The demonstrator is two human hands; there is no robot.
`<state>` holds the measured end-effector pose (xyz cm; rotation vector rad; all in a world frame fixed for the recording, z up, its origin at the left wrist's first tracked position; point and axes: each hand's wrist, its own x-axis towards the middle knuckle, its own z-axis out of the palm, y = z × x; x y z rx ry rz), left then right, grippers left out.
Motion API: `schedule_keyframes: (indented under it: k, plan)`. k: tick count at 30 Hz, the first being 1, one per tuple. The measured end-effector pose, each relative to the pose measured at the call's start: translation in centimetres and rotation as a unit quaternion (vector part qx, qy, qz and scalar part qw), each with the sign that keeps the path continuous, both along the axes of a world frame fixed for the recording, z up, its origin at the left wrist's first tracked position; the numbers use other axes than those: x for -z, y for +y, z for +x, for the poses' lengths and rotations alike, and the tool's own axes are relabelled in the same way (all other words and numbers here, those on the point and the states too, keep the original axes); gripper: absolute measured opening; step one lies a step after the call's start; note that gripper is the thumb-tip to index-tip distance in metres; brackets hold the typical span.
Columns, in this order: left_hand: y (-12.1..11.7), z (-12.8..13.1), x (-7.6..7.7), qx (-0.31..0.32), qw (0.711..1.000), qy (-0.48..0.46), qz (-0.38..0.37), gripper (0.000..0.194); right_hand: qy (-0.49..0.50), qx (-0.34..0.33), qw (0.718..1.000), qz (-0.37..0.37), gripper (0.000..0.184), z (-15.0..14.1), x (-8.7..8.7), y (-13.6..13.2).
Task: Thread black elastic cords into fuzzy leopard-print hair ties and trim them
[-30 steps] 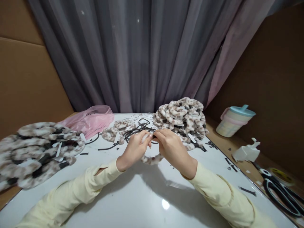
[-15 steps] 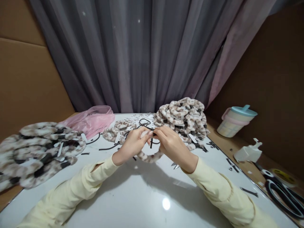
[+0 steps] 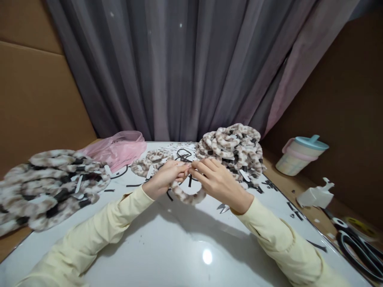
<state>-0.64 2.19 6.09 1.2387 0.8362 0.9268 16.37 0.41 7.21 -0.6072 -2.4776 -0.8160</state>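
Head view, the only one supplied: the work piece, a fluffy plush ring mottled white and brown [image 3: 188, 197], is at the centre, just above or resting on the glossy white tabletop [image 3: 164, 255]; which of the two cannot be told. Its lower curve is exposed and its upper part is covered by the fingers. The left hand [image 3: 164, 176] is closed about the upper left of the ring, fingers pointing inward. The right hand [image 3: 220, 181] is bent over the upper right, its fingertips meeting those of the left; whether they pinch anything is hidden. A short black flat strip [image 3: 190, 180] shows within the ring's opening; whether it is attached cannot be determined. Beyond the hands lies a tangle of thin black cord [image 3: 183, 154]. A heap of similar plush rings [image 3: 54, 187] lies to the left, and a taller stack of mottled rings [image 3: 230, 145] stands at the far right. Small silver pointed blades [image 3: 223, 208] lie near the right wrist. In the inspector's judgement, the step in hand is close fingertip work at the ring's upper part; the next move calls for a steady left hold and fine, controlled right fingertips.
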Motion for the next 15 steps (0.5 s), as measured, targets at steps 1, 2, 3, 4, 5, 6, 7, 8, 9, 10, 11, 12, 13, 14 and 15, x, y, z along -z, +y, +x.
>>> schedule_keyframes:
  k: [1, 2, 3, 4, 5, 6, 7, 8, 9, 10, 11, 12, 13, 14, 15]
  plan:
    - [0.1, 0.0, 0.1, 0.005, 1.000, -0.002, -0.011, 0.031, -0.007, -0.005, 1.000, 0.003, 0.026, -0.1, 0.1, 0.1]
    - [0.2, -0.1, 0.1, 0.010, 1.000, -0.002, -0.019, 0.031, -0.012, -0.011, 1.000, 0.005, 0.026, -0.1, 0.3, 0.2]
    - [0.3, -0.1, 0.0, 0.013, 1.000, 0.000, -0.023, 0.031, -0.014, -0.016, 1.000, 0.007, 0.027, -0.1, 0.5, 0.3]
    - [0.3, -0.1, 0.0, 0.015, 1.000, 0.002, -0.025, 0.032, -0.014, -0.021, 1.000, 0.009, 0.026, -0.2, 0.7, 0.5]
    - [0.2, -0.1, -0.1, 0.015, 1.000, 0.004, -0.027, 0.033, -0.013, -0.027, 0.999, 0.012, 0.025, -0.2, 0.8, 0.6]
    - [0.2, -0.2, -0.2, 0.015, 0.999, 0.005, -0.029, 0.034, -0.012, -0.033, 0.999, 0.014, 0.024, -0.2, 0.9, 0.7]
    - [0.1, -0.2, -0.3, 0.013, 0.999, 0.007, -0.032, 0.034, -0.009, -0.039, 0.999, 0.014, 0.022, -0.1, 0.9, 0.8]
    - [0.1, -0.2, -0.4, 0.011, 0.999, 0.009, -0.034, 0.033, -0.004, -0.044, 0.999, 0.012, 0.022, -0.1, 0.9, 0.8]
    - [0.0, -0.2, -0.5, 0.009, 0.999, 0.011, -0.037, 0.032, 0.001, -0.049, 0.999, 0.005, 0.022, 0.0, 0.8, 0.9]
    - [-0.1, -0.2, -0.6, 0.007, 0.999, 0.012, -0.039, 0.031, 0.008, -0.054, 0.998, -0.007, 0.023, 0.1, 0.7, 0.9]
    - [-0.1, -0.2, -0.6, 0.005, 0.999, 0.014, -0.041, 0.030, 0.016, -0.061, 0.998, -0.022, 0.024, 0.3, 0.6, 0.9]
    - [-0.1, -0.2, -0.7, 0.003, 0.999, 0.017, -0.043, 0.029, 0.025, -0.068, 0.997, -0.040, 0.025, 0.5, 0.4, 1.0]
    - [-0.1, -0.1, -0.7, 0.002, 0.999, 0.019, -0.044, 0.029, 0.035, -0.076, 0.995, -0.057, 0.026, 0.7, 0.3, 1.0]
    - [-0.2, -0.1, -0.7, 0.001, 0.999, 0.021, -0.045, 0.029, 0.044, -0.084, 0.993, -0.071, 0.026, 1.0, 0.2, 1.1]
    - [-0.2, -0.1, -0.7, 0.001, 0.999, 0.023, -0.044, 0.029, 0.054, -0.091, 0.991, -0.084, 0.027, 1.2, 0.1, 1.3]
